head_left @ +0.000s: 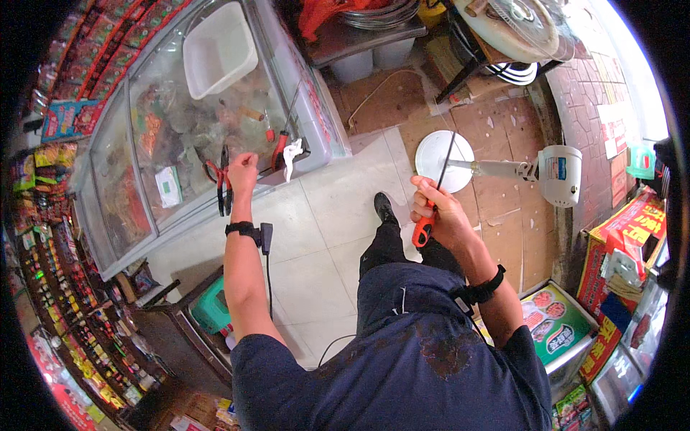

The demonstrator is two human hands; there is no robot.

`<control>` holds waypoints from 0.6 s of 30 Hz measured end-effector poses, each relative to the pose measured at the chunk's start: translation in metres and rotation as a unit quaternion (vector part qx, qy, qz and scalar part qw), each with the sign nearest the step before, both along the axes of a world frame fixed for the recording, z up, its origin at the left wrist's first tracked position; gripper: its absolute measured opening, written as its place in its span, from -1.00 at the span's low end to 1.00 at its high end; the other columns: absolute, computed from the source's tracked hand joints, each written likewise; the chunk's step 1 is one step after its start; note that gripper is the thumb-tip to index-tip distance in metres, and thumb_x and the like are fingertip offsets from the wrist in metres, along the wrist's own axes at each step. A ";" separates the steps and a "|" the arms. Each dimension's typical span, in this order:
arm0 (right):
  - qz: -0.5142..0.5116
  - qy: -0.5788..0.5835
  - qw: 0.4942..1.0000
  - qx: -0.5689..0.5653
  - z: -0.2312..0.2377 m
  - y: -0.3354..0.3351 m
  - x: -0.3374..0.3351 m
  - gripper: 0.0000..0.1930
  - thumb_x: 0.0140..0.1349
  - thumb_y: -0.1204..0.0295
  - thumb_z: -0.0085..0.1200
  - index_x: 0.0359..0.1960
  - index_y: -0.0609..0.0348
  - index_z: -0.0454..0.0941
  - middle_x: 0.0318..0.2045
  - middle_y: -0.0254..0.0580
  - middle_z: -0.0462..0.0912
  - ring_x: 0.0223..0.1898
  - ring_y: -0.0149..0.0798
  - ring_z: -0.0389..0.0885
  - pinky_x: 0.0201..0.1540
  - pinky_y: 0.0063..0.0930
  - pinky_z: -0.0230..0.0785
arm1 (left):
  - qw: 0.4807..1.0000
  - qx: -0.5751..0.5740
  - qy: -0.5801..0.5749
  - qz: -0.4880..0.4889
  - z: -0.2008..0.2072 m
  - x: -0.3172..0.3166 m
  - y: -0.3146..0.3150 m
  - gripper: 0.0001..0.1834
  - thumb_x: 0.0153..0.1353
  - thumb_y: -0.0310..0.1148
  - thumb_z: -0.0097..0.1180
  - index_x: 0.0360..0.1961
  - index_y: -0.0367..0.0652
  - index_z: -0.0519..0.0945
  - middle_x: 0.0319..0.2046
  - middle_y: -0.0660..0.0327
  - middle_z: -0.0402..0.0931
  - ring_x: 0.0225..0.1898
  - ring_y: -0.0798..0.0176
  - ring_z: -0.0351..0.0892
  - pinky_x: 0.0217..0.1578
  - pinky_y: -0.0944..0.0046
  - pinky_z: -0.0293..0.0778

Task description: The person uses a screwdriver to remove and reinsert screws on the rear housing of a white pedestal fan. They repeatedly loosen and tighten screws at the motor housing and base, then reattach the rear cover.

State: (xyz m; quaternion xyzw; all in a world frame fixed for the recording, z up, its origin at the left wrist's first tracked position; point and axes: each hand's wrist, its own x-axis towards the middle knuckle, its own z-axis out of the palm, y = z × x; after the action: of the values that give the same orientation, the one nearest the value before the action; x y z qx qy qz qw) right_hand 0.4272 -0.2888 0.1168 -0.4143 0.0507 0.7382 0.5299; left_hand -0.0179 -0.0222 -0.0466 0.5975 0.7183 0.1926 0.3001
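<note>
My right hand (440, 208) is closed round the orange-red and black handle of a screwdriver (425, 228), its long thin shaft pointing up and away. Beyond it stands a white fan stand with a round base (431, 154), a pole and a white motor housing (560, 177). My left hand (243, 172) is over the near edge of the glass-topped freezer (176, 224), fingers curled together; whatever they may hold is hidden. Right beside that hand lie pliers (221, 183) with red and black handles. Another red-handled screwdriver (280, 152) and a crumpled white tissue (291, 158) are close by.
A white plastic tub (220, 50) rests on the freezer glass. Shelves of packaged goods (65, 287) line the left. A table at the upper right bears a fan grille (528, 25). Boxes (553, 323) stand at the lower right. Cables run from both wristbands.
</note>
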 end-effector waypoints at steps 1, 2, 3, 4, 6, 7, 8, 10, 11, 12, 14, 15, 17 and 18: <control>-0.005 0.000 1.000 0.002 0.000 0.000 0.000 -0.76 0.50 0.26 0.13 0.05 0.08 0.54 -0.49 -0.53 0.29 -0.50 -0.54 0.21 -0.35 -0.54 0.18 | 1.000 -0.010 -0.014 0.016 -0.003 -0.001 0.001 -0.74 0.28 -0.26 0.33 -0.12 -0.22 0.77 -0.38 0.11 0.76 -0.45 0.24 0.75 -0.37 0.26 0.59; -0.002 -0.005 1.000 -0.003 0.000 0.001 -0.001 -0.76 0.50 0.25 0.14 0.06 0.08 0.54 -0.49 -0.53 0.29 -0.50 -0.53 0.21 -0.35 -0.54 0.18 | 0.999 -0.019 -0.028 0.023 -0.002 0.000 0.002 -0.74 0.30 -0.28 0.31 -0.10 -0.21 0.76 -0.37 0.10 0.76 -0.46 0.24 0.75 -0.38 0.26 0.59; -0.004 -0.007 1.000 -0.005 0.000 0.001 -0.001 -0.75 0.50 0.25 0.14 0.06 0.07 0.53 -0.49 -0.53 0.29 -0.50 -0.53 0.21 -0.34 -0.54 0.18 | 0.998 -0.022 -0.057 0.018 0.001 0.001 0.003 -0.75 0.32 -0.29 0.29 -0.07 -0.20 0.76 -0.36 0.10 0.76 -0.48 0.24 0.75 -0.38 0.27 0.59; -0.006 -0.006 1.000 0.002 0.001 0.001 -0.001 -0.75 0.50 0.25 0.14 0.07 0.07 0.52 -0.48 -0.53 0.29 -0.50 -0.53 0.21 -0.34 -0.54 0.18 | 0.999 -0.001 -0.037 0.028 0.005 0.002 0.005 -0.76 0.34 -0.31 0.27 -0.06 -0.20 0.75 -0.34 0.09 0.76 -0.50 0.24 0.74 -0.40 0.27 0.59; -0.011 0.000 1.000 -0.002 0.002 0.000 -0.002 -0.75 0.49 0.25 0.15 0.07 0.06 0.51 -0.47 -0.53 0.30 -0.50 -0.53 0.23 -0.33 -0.54 0.20 | 0.998 0.041 -0.030 0.034 0.013 0.003 0.010 -0.77 0.38 -0.34 0.23 -0.03 -0.19 0.74 -0.32 0.08 0.76 -0.54 0.25 0.73 -0.42 0.27 0.59; -0.016 -0.002 1.000 -0.011 0.003 0.000 -0.002 -0.75 0.49 0.26 0.15 0.07 0.06 0.51 -0.47 -0.53 0.31 -0.50 -0.53 0.23 -0.33 -0.54 0.20 | 0.998 0.037 -0.024 0.033 0.016 0.002 0.013 -0.79 0.35 -0.40 0.23 -0.05 -0.20 0.74 -0.28 0.05 0.75 -0.42 0.13 0.77 -0.32 0.16 0.62; -0.023 -0.007 1.000 -0.014 0.003 0.000 -0.002 -0.75 0.49 0.26 0.15 0.07 0.06 0.51 -0.47 -0.53 0.31 -0.50 -0.54 0.24 -0.32 -0.54 0.21 | 0.994 0.097 0.033 -0.028 0.016 0.002 0.016 -0.80 0.33 -0.40 0.24 -0.06 -0.19 0.74 -0.27 0.05 0.74 -0.37 0.09 0.76 -0.26 0.13 0.62; -0.022 -0.012 0.999 -0.029 0.003 0.000 -0.003 -0.75 0.49 0.26 0.14 0.07 0.06 0.51 -0.46 -0.53 0.31 -0.49 -0.54 0.25 -0.32 -0.54 0.21 | 0.959 0.204 0.135 -0.140 0.010 -0.001 0.023 -0.80 0.29 -0.42 0.27 -0.08 -0.17 0.74 -0.25 0.04 0.72 -0.26 -0.01 0.75 -0.15 0.05 0.61; -0.019 -0.010 1.000 -0.019 0.003 0.000 -0.004 -0.75 0.49 0.27 0.14 0.07 0.06 0.51 -0.46 -0.53 0.32 -0.49 -0.54 0.25 -0.32 -0.54 0.22 | 0.965 0.177 0.113 -0.153 0.006 -0.003 0.026 -0.82 0.23 -0.45 0.29 -0.13 -0.15 0.73 -0.23 0.02 0.68 -0.14 -0.11 0.68 -0.04 -0.01 0.56; -0.023 -0.015 0.999 -0.025 0.003 0.000 -0.004 -0.76 0.49 0.27 0.14 0.08 0.06 0.51 -0.46 -0.53 0.32 -0.49 -0.54 0.25 -0.32 -0.53 0.22 | 0.962 0.177 0.135 -0.158 0.001 -0.004 0.029 -0.83 0.23 -0.46 0.29 -0.14 -0.15 0.73 -0.24 0.02 0.68 -0.15 -0.11 0.68 -0.05 -0.01 0.56; -0.026 -0.014 1.000 -0.005 0.003 -0.002 -0.003 -0.76 0.49 0.29 0.13 0.08 0.07 0.50 -0.46 -0.53 0.32 -0.49 -0.54 0.26 -0.33 -0.53 0.23 | 0.946 0.204 0.161 -0.193 -0.004 -0.007 0.034 -0.85 0.23 -0.46 0.28 -0.17 -0.15 0.72 -0.25 0.03 0.68 -0.16 -0.11 0.67 -0.07 -0.01 0.56; -0.039 -0.020 0.999 -0.020 0.003 -0.003 -0.004 -0.76 0.49 0.31 0.13 0.08 0.07 0.50 -0.47 -0.52 0.31 -0.50 -0.54 0.27 -0.34 -0.52 0.25 | 0.954 0.183 0.147 -0.186 -0.003 -0.007 0.036 -0.88 0.23 -0.48 0.25 -0.20 -0.15 0.71 -0.27 0.03 0.67 -0.13 -0.13 0.66 -0.08 -0.03 0.55; -0.018 -0.066 0.997 -0.037 0.003 -0.005 -0.004 -0.80 0.49 0.31 0.12 0.03 0.06 0.52 -0.45 -0.55 0.34 -0.49 -0.57 0.25 -0.34 -0.56 0.21 | 0.958 0.142 0.193 -0.160 0.007 -0.002 0.034 -0.87 0.32 -0.40 0.19 -0.18 -0.16 0.70 -0.23 -0.03 0.68 -0.12 -0.15 0.66 -0.06 -0.01 0.56; -0.011 -0.090 0.995 -0.034 0.002 -0.005 -0.004 -0.82 0.48 0.31 0.14 0.01 0.06 0.53 -0.46 -0.55 0.34 -0.50 -0.57 0.25 -0.35 -0.55 0.21 | 0.980 0.128 0.113 -0.102 0.016 0.005 0.027 -0.83 0.34 -0.35 0.19 -0.16 -0.20 0.70 -0.20 -0.05 0.69 -0.12 -0.14 0.69 -0.06 0.01 0.57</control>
State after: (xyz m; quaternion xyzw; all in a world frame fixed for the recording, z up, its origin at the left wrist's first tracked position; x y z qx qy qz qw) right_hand 0.4233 -0.2941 0.1188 -0.4962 0.0322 0.6900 0.5260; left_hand -0.0128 0.0052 -0.0306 0.7189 0.6523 0.1825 0.1558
